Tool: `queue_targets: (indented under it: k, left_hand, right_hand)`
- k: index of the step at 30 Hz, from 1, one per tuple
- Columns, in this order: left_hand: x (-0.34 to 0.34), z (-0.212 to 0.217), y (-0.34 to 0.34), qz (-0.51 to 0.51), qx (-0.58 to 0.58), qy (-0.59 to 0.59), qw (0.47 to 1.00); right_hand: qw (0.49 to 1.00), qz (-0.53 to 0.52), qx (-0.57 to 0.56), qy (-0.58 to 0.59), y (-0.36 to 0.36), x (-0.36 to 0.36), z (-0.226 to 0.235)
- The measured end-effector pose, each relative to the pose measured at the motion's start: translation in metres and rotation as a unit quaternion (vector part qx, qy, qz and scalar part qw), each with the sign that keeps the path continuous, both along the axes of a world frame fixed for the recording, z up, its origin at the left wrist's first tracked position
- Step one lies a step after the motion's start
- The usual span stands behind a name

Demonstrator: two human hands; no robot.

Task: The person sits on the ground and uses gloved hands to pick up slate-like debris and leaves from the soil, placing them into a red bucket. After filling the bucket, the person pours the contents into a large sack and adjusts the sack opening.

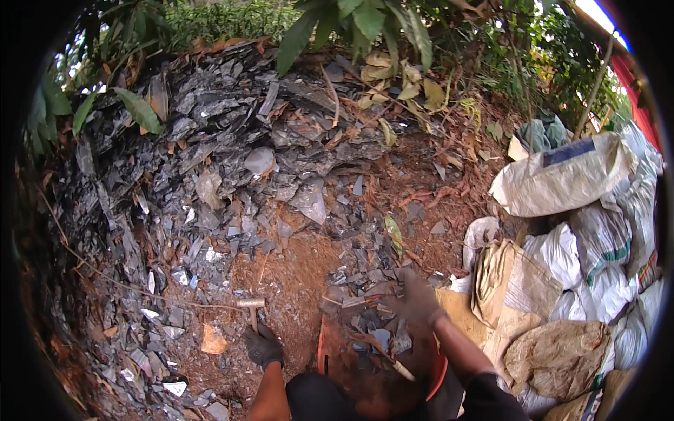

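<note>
Right, the slate heap (210, 154) looms over everything, a steep bank of loose grey slabs and shards leaning toward the person under the leaves (365, 21), and that is the big worry: any knock at its foot could, I'd judge, bring pieces sliding down onto the gloved hands. Off to the right the sacks (583, 231) sit stacked and slumped, one flopped across the top, and they look ready to tip into the work spot if nudged. Closer in, the orange basin (324, 344) lies just in front of the person, loaded with dark chips, its rim crowded; more thrown in may spill back onto the dirt. Now the hands: the right hand (415, 300) is blurred above that basin, seemingly clenched on a slate piece, though I cannot tell for sure through the smear. A fast swing there risks flinging sharp flakes upward. The left hand (262, 345) is closed round the handle of the hammer (251, 307), whose head stands just above the fist, over bare red earth beside the shards. A glancing strike could skid off an edge, or a thin glove could meet a razor-thin splinter.
</note>
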State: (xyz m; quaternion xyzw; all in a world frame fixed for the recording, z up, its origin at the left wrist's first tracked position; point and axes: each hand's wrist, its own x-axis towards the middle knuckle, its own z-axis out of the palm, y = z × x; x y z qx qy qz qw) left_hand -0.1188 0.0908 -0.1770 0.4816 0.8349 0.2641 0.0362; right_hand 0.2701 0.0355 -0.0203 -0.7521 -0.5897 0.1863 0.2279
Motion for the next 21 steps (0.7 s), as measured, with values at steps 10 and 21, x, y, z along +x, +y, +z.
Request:
queue_targets:
  k: [10, 21]
  left_hand:
    - [0.003, 0.0, -0.005, 0.001, 0.049, 0.022, 0.999]
    - [0.016, -0.006, 0.001, -0.018, 0.06, 0.03, 0.998]
  right_hand:
    - [0.938, -0.319, -0.102, -0.093, 0.307, 0.037, 0.071]
    - [0.89, 0.014, -0.079, -0.449, 0.344, 0.184, -0.043]
